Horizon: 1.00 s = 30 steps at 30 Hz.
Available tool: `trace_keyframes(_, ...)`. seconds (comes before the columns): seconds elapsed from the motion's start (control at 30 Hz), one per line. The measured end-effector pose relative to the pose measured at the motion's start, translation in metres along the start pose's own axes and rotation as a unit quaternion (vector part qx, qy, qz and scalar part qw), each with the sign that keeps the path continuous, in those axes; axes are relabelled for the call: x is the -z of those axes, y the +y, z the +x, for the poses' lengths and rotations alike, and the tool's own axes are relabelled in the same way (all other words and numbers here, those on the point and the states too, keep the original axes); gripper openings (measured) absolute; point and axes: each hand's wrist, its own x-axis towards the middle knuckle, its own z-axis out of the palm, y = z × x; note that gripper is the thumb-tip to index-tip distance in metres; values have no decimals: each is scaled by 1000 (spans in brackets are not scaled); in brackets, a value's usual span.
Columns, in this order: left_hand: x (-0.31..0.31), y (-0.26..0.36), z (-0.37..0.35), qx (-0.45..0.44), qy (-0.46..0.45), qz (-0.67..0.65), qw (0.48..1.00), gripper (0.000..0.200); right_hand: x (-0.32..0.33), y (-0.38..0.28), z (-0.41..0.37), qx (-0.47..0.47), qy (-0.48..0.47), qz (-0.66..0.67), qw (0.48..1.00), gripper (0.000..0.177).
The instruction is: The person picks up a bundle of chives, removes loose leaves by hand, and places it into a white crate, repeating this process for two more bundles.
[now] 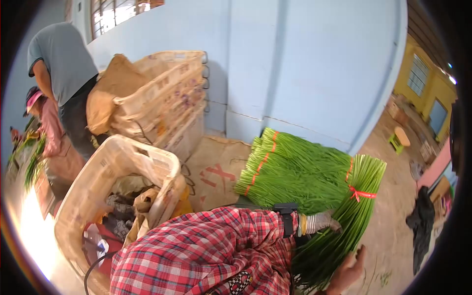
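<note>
Handwork near the blue wall (314,64)

The left hand (324,222) lies across a green bundle (355,219) (red tie (362,193) on it), beside more greens (305,169); its grip is too hidden to tell. The right hand (349,270), loosely open, is beside the bundle.

Stacked crates (167,93) by a blue wall (314,64)
Upper left, a person (66,64) in grey bends; right, a green-legged stool (401,136) stands on the floor (381,206).
</note>
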Motion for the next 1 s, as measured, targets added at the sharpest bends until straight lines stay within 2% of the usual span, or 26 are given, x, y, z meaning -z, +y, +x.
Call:
trace_keyframes(0.03, 3, 8, -6, 17, 24, -2, 1000, 87, 21, -35, -11, 78, 92, 26, 992, 73)
trace_keyframes(0.07, 8, 13, -14, 8, 30, -1, 1000, 87, 25, -67, -13, 157, 225, 20, 961, 55)
trace_keyframes(0.13, 8, 13, -16, -28, -23, 3, 999, 56, 36, -94, 6, 264, 319, 59, 908, 50)
trace_keyframes(0.17, 11, 14, -13, -30, -31, 1, 999, 56, 39, -71, 25, 285, 248, 65, 923, 53)
trace_keyframes(0.2, 23, 15, -9, -214, -96, 162, 959, 46, 36, -47, 39, 297, 182, 69, 935, 63)
trace_keyframes(0.23, 21, 17, -7, -385, -162, 295, 859, 38, 38, -37, 46, 262, 93, 109, 954, 62)
trace_keyframes(0.27, 14, 39, -26, -412, -80, 437, 796, 24, 33, -38, 51, 208, -21, 182, 961, 61)
trace_keyframes(0.3, 6, 51, -33, -376, -48, 463, 801, 26, 28, -33, 49, 155, -129, 246, 948, 61)
trace_keyframes(0.33, -15, 78, -40, -271, -17, 433, 860, 27, 21, -17, 44, 109, -211, 281, 930, 60)
trace_keyframes(0.37, -12, 71, -19, -400, 14, 418, 816, 17, 22, -8, 28, 78, -245, 362, 896, 56)
trace_keyframes(0.4, -34, 86, -11, -240, 3, 156, 958, 12, 14, 19, 27, 48, -255, 306, 916, 54)
trace_keyframes(0.43, -18, 80, 28, -11, -4, -153, 988, 13, 3, 65, 6, 27, -151, 216, 964, 51)
trace_keyframes(0.47, -44, 104, 21, -28, 50, -126, 990, 16, -7, 100, -10, 14, -63, 119, 991, 48)
trace_keyframes(0.5, -38, 104, 57, -13, 81, -118, 990, 19, -17, 122, -5, -30, -43, 120, 991, 48)
trace_keyframes(0.53, -36, 108, 86, -14, 110, -108, 988, 22, -23, 133, 0, -90, -91, 251, 959, 41)
trace_keyframes(0.57, -42, 119, 109, -11, 111, -116, 987, 23, -21, 135, 5, -133, -136, 381, 905, 35)
trace_keyframes(0.6, -50, 127, 130, -11, 112, -120, 986, 23, -17, 131, 5, -143, -112, 387, 904, 35)
trace_keyframes(0.67, -57, 141, 172, 17, 72, -160, 984, 25, 1, 110, 7, -175, -31, 524, 833, 23)
trace_keyframes(0.7, -59, 140, 185, -13, 83, -179, 980, 26, 7, 110, 9, -194, -17, 536, 821, 20)
trace_keyframes(0.87, -63, 164, 235, -64, 97, -219, 969, 28, -5, 133, 15, -184, 35, 508, 841, 20)
trace_keyframes(1.0, -67, 162, 248, -44, 91, -207, 973, 31, -14, 136, 10, -194, 59, 484, 851, 19)
